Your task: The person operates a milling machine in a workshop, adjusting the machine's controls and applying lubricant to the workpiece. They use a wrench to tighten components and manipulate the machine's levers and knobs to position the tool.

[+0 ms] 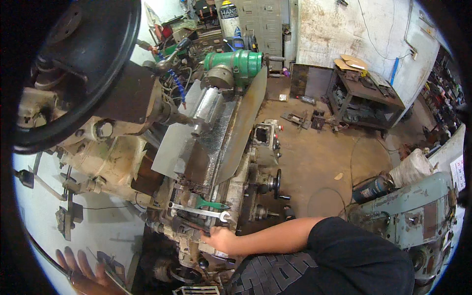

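Observation:
My right hand [221, 240] reaches to the near end of the milling machine's table, its fingers closed at a dark bar-like thing [194, 226] that I cannot make out. Just beyond it lies a silver open-ended wrench [199, 211], its jaw toward the right. A green-handled tool [211, 203] rests behind the wrench. At the lower left is my left hand [86, 273], its fingers spread and apart, beside a thin dark curved rod or cable [46, 253]. Farther up the table, a shiny metal cylinder [209, 102] sits below the machine's spindle [182, 117], in line with a green dividing head [233, 64].
A large black handwheel [123, 83] looms at the upper left. Metal guard sheets [246, 123] flank the workpiece. Crank handles [278, 184] project on the table's right side. A grey-green machine [413, 206] stands at right, and a metal workbench [364, 96] farther back.

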The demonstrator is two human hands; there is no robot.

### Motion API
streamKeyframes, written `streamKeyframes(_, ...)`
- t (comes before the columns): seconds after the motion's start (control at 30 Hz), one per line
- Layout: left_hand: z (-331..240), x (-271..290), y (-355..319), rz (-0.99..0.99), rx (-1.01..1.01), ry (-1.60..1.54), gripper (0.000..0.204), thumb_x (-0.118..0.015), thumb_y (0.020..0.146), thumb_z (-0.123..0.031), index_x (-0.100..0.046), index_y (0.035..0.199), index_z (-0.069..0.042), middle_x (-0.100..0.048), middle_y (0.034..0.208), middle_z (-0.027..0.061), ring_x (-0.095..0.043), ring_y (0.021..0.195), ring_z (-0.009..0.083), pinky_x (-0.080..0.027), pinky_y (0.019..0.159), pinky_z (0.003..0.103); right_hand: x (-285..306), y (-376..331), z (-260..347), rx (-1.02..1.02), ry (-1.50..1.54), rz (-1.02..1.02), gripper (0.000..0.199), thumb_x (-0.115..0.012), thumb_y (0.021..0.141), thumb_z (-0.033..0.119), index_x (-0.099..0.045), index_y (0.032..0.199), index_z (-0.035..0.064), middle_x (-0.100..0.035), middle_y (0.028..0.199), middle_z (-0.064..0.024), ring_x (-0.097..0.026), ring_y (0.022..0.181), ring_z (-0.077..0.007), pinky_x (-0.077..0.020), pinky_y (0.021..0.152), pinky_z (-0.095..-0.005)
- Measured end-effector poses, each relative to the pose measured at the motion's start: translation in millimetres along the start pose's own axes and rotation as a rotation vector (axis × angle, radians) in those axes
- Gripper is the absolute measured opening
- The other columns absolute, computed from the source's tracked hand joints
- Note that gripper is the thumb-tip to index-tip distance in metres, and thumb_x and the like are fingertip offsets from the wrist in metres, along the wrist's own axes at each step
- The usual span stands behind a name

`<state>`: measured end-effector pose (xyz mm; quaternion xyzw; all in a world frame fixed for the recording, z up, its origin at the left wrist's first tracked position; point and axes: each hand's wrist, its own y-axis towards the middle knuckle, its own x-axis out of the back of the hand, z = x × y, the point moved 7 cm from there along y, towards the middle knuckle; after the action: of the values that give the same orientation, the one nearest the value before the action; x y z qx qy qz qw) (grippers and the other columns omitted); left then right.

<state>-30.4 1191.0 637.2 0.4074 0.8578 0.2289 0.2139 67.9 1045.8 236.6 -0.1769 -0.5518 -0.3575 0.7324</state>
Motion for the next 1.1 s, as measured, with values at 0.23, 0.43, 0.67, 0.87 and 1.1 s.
streamKeyframes(0.23,-27.4,-81.2,-7.1,0.278,0.020,-0.422,0.064,-0.050,0.107,-0.031,-0.029,0.148,0.012,-0.052,0.112,0.0130,-0.046,0.071,0.0134,-0.040,0.045,0.023,4.2,0.6,-8.6,0.053,0.056,0.215,0.068,-0.057,0.088,0.014,-0.041,0.153,0.0119,-0.061,0.094,-0.0217,-0.070,0.069,-0.0317,-0.0572,0.052,-0.0430)
streamKeyframes(0.43,-31.5,-78.3,-11.8,0.162,0.061,-0.396,0.054,-0.050,0.107,-0.024,-0.033,0.144,0.012,-0.042,0.095,0.0058,-0.036,0.064,0.0100,-0.032,0.042,0.022,37.5,-22.3,-34.2,0.201,0.078,0.264,0.066,-0.058,0.091,0.014,-0.040,0.154,0.0112,-0.059,0.105,-0.0210,-0.070,0.076,-0.0332,-0.0585,0.058,-0.0425)
streamKeyframes(0.67,-22.4,-82.3,-4.3,0.326,0.224,-0.155,0.056,-0.046,0.107,-0.035,-0.038,0.157,-0.011,-0.054,0.129,0.0080,-0.047,0.100,0.0094,-0.038,0.063,0.014,67.0,-45.3,-94.2,0.377,0.176,0.236,0.057,-0.060,0.096,0.032,-0.047,0.146,0.0088,-0.058,0.103,-0.0208,-0.071,0.083,-0.0323,-0.0580,0.056,-0.0421)
streamKeyframes(0.87,-39.9,-8.8,-6.2,-0.271,0.285,0.555,0.057,-0.043,0.103,-0.049,-0.049,0.153,-0.020,-0.046,0.143,0.0042,-0.042,0.112,0.0132,-0.031,0.099,0.027,72.8,-91.3,-234.4,0.191,0.468,0.486,0.043,-0.056,0.099,0.038,-0.060,0.130,0.0088,-0.069,0.111,-0.0198,-0.067,0.102,-0.0412,-0.0557,0.083,-0.0514)
streamKeyframes(1.1,-41.5,21.9,9.0,-0.592,0.305,0.766,0.050,-0.052,0.103,-0.045,-0.060,0.140,-0.013,-0.055,0.107,-0.0023,-0.036,0.071,0.0054,-0.031,0.060,0.022,14.7,-198.8,-426.1,-0.154,0.533,0.647,0.041,-0.057,0.093,0.036,-0.065,0.119,0.0053,-0.071,0.105,-0.0254,-0.068,0.101,-0.0443,-0.0536,0.086,-0.0546)
